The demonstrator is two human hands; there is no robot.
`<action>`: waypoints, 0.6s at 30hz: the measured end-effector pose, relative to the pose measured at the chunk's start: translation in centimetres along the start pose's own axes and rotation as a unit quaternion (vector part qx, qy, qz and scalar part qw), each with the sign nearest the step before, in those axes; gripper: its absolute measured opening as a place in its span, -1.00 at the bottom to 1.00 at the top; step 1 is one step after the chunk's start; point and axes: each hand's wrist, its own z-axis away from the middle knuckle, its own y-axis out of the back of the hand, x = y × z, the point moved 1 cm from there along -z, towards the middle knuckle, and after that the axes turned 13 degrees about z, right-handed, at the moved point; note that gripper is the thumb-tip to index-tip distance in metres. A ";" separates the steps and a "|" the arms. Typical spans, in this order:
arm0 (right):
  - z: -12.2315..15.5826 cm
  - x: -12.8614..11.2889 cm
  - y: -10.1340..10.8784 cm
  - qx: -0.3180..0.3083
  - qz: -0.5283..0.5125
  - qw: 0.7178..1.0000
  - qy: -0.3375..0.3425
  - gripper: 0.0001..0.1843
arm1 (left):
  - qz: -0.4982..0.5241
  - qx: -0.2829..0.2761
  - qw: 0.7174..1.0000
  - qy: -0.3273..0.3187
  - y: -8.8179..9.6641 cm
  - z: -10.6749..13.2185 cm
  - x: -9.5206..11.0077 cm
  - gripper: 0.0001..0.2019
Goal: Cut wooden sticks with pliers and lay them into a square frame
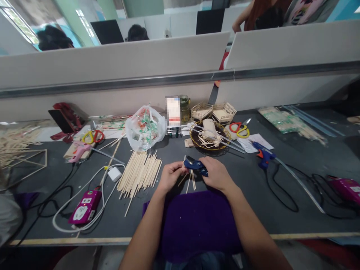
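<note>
My right hand (216,173) is closed around a blue-handled cutter (195,165), its jaws pointing left. My left hand (170,175) pinches a thin wooden stick (185,159) that stands up into the cutter's jaws. A few short cut sticks (192,181) lie on the dark table just below the hands, at the far edge of a purple cloth (197,221). A spread pile of long sticks (140,171) lies just left of my left hand.
A clear plastic bag (144,127), a round basket of stick pieces (209,137), small stick-built boxes (213,111), two yellow-red scissors (239,128), a blue glue gun (263,156), a pink glue gun (79,152), pink power strips (85,206) and cables surround the hands. Grey dividers stand behind.
</note>
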 end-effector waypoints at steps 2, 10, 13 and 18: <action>0.2 0.0 -0.1 0.003 -0.005 1.000 0.014 -0.67 | -0.017 -0.026 0.999 0.003 -0.1 0.2 0.5 -0.82; 0.3 -0.2 -0.3 0.021 -0.037 0.998 0.049 -0.66 | -0.062 -0.089 0.994 -0.001 -0.3 0.8 1.8 -0.83; 0.3 -0.2 -0.4 0.021 -0.037 0.998 0.053 -0.65 | -0.075 -0.097 0.992 -0.005 -0.4 0.9 2.0 -0.83; 0.4 -0.4 -0.4 0.023 -0.051 0.997 0.054 -0.63 | -0.069 -0.108 0.992 0.007 -0.5 1.1 2.2 -0.83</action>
